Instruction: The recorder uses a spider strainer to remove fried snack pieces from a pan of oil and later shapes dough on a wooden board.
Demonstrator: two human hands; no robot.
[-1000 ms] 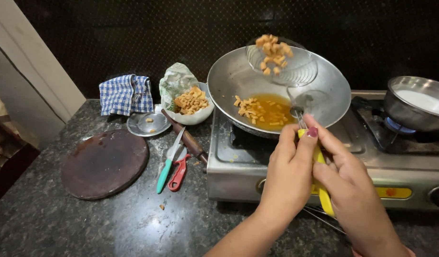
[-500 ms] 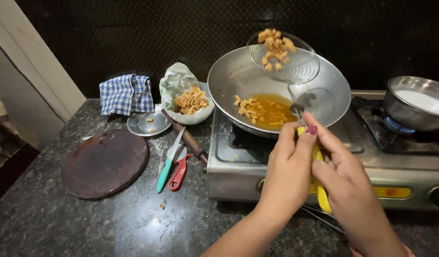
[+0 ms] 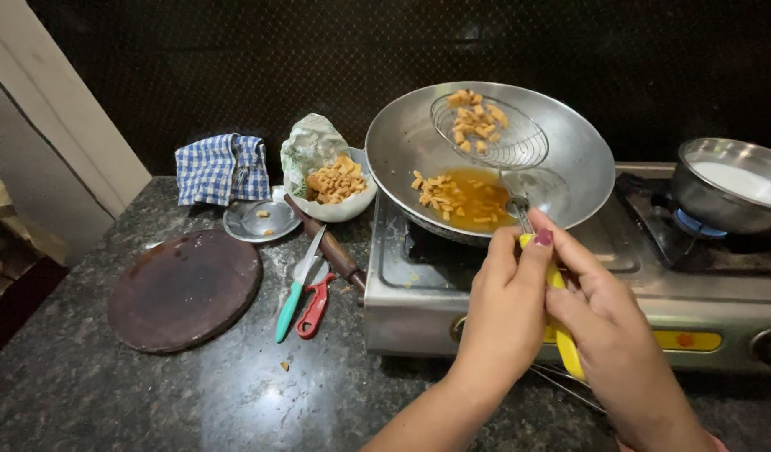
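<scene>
Head view, the only one you have, looks down on your two hands gathered at the front edge of the steel gas stove (image 3: 653,293). Your left hand (image 3: 507,314) and your right hand (image 3: 607,335) both have their fingers curled closed around the yellow handle (image 3: 565,347) of the round wire-mesh skimmer (image 3: 490,134). The skimmer's long axis runs from your hands, near you, up and away to its basket, which hangs over the far wall of the wide steel frying pan (image 3: 561,167). That basket is clear of the oil and carries a small heap of golden fried pieces (image 3: 476,117). The left hand grips nearer the basket; the right sits lower on the handle.

Counts: one skimmer, one frying pan with a shallow pool of oil (image 3: 469,201) and more pieces floating in it, one steel pot of white liquid (image 3: 728,192) on the right burner. Left of the stove, on the dark speckled stone counter (image 3: 151,393), you have one white bowl (image 3: 352,208) of fried pieces, one small steel lid (image 3: 258,219), one blue checked cloth (image 3: 220,167), one round dark wooden board (image 3: 184,289), one wooden rolling pin (image 3: 331,247), one teal-handled knife (image 3: 295,289) and one red-handled tool (image 3: 315,305).
</scene>
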